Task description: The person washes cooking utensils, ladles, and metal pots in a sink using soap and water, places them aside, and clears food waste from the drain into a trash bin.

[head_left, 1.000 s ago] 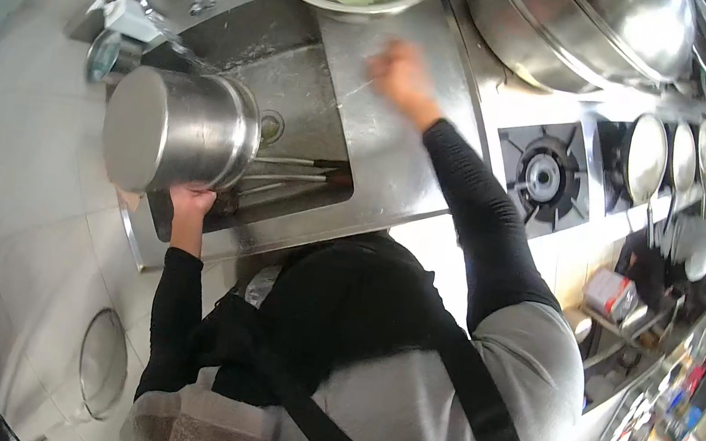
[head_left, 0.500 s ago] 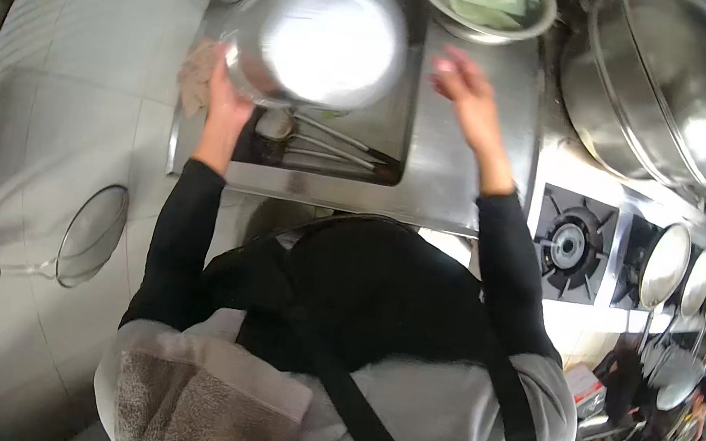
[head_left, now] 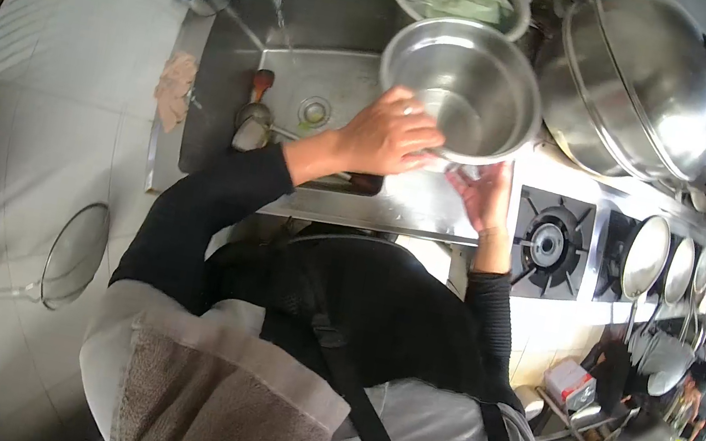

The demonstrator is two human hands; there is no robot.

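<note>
My left hand [head_left: 392, 136] has its fingers bent close together at the steel pot's [head_left: 461, 89] near rim; whether they pinch it, I cannot tell. My right hand [head_left: 482, 195] is spread just below that rim, with the sink [head_left: 303, 72] left of it.

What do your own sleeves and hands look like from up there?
The left hand and right hand are bare, without gloves; a small bright spot on a left finger may be a ring. Snug black forearm covers stop short of both wrists, below a light grey top.
</note>
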